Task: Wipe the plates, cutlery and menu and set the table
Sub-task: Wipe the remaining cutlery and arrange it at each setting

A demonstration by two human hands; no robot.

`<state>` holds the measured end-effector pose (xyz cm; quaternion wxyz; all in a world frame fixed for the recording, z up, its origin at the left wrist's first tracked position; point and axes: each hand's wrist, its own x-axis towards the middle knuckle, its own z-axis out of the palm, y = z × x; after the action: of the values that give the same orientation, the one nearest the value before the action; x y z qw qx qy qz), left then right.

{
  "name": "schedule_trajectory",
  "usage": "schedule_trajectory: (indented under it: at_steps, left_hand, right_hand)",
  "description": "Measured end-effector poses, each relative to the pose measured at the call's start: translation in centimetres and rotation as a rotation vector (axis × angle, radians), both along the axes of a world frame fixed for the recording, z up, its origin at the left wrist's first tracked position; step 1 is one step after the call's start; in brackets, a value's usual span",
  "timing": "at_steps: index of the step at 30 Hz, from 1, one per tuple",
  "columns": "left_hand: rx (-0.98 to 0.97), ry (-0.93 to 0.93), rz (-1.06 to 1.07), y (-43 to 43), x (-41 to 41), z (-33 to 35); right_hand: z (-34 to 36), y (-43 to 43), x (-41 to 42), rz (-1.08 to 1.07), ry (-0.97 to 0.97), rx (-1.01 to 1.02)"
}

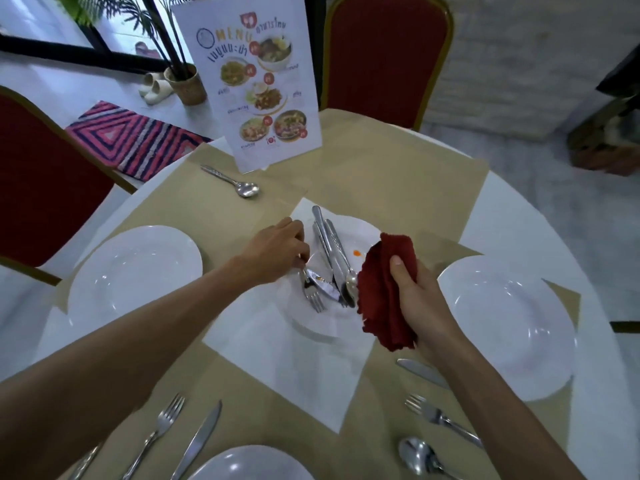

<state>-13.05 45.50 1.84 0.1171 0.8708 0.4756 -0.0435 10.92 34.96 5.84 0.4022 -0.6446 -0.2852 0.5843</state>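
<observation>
- Left hand (277, 252): my fingers are curled and closed narrow, pinching the handle end of a fork (313, 296). The handle is mostly hidden under my fingers. The tines point towards me and lie over the centre plate (363, 228).
- Right hand (419, 303): my fingers and thumb are wrapped round a bunched red cloth (382, 292). It is held at the right edge of the centre plate. I cannot tell whether the cloth touches the rim.
- Centre plate: white, set on a white paper sheet (277, 351). It has an orange smear (356, 252) on its right side, just beside the cloth.
- Other cutlery (330, 251) lies heaped on the same plate, beside the fork, with handles pointing away from me. A spoon bowl (351, 282) shows at the near end. I cannot tell the exact count of pieces.
- Left plate (135, 271) and right plate (509, 323): white, one on each side of the centre plate and well apart from it. The rim of a near plate (249, 462) shows at the bottom edge.
- Near left: a second fork (162, 424) and a knife (201, 438) lie side by side.
- Near right: a knife blade (419, 370) partly under my forearm, then a fork (440, 417) and a spoon (415, 452).
- Far side: the menu (256, 81) stands upright on the table (398, 174), with a lone spoon (239, 185) in front of it.
- Surroundings: a red chair (384, 57) stands behind the table.
</observation>
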Motion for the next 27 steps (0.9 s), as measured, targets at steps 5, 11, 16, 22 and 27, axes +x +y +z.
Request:
schedule_trajectory:
  at_steps: [5,11,16,22,27]
  left_hand:
    - [-0.019,-0.007,-0.049,0.1,-1.0,-0.1]
    - [-0.073,-0.012,-0.054,0.5,-0.9,-0.2]
    - [-0.062,0.059,-0.053,0.4,-0.5,0.3]
    - [0.009,0.084,0.005,-0.8,-0.7,2.1]
    - [-0.116,-0.209,0.4,-5.1,-0.2,5.4]
  right_hand:
    - [0.4,-1.8,1.3,-0.019,0.104,-0.02]
    - [-0.7,-3.8,2.0,-0.027,0.089,-0.04]
    - [-0.8,-4.6,1.2,0.003,0.059,-0.036]
    - [0.2,-5.2,0.6,0.057,0.029,-0.014]
    - [0.4,-6.3,2.0,-0.007,-0.017,-0.086]
